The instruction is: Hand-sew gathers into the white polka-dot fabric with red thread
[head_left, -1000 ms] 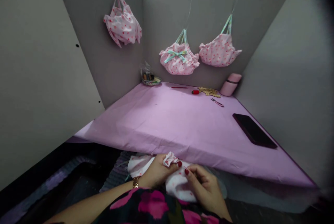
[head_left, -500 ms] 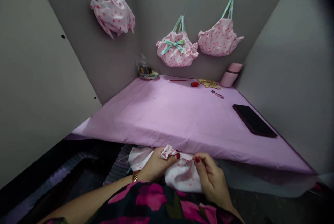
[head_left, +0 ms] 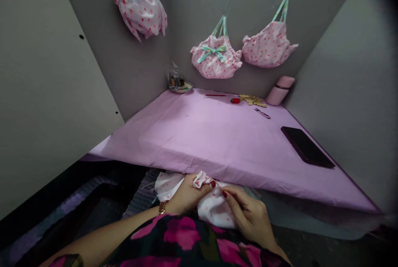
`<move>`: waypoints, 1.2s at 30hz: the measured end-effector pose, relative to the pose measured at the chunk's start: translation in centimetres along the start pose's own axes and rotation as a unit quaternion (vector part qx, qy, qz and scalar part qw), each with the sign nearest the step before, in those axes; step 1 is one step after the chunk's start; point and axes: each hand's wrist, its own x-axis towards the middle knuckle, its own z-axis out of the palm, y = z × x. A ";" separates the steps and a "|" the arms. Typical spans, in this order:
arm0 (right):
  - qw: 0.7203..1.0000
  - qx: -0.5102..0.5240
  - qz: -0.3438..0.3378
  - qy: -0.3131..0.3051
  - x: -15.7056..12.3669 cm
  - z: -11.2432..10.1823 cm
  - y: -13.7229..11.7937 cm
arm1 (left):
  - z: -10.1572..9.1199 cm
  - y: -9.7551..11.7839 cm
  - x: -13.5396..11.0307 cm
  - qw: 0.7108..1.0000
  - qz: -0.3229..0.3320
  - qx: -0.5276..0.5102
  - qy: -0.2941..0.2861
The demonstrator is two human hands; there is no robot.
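A white cloth piece with pink dots [head_left: 214, 209] lies in my lap, just below the table's front edge. My left hand [head_left: 188, 194] is closed on it, with a gathered fold of the cloth standing up between thumb and fingers. Close beside the left thumb, my right hand [head_left: 248, 213] pinches thumb and forefinger together at the cloth's upper edge. What sits in that pinch is too small to make out. Part of the cloth also spreads out to the left, behind my left hand.
On the pink-covered table [head_left: 199, 134] lie a phone [head_left: 307, 146], thread snips [head_left: 263, 113], a red thread spool [head_left: 235, 100], a pencil [head_left: 214, 95] and a small basket [head_left: 183, 88]. A pink flask [head_left: 280, 91] leans at the back right. Dotted cloth items [head_left: 217, 57] hang above.
My right hand has moved left, from the cloth's right part to close beside my left thumb. The left hand keeps its hold. The whole view has shifted slightly.
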 end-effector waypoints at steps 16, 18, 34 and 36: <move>0.999 -0.011 0.024 -0.022 0.1 0.1 -0.1 | -0.2 -0.4 0.0 1.000 0.004 -0.006 -0.020; 0.999 -0.014 0.027 -0.024 0.1 0.2 -0.1 | -0.2 -0.3 -0.1 1.000 0.007 0.001 -0.020; 0.998 -0.023 0.039 -0.033 -0.2 0.6 0.1 | -0.3 -0.7 0.1 1.000 0.017 0.014 -0.015; 0.999 -0.021 0.036 -0.027 -0.1 0.6 0.1 | -0.3 -0.9 0.1 0.999 0.022 0.032 -0.011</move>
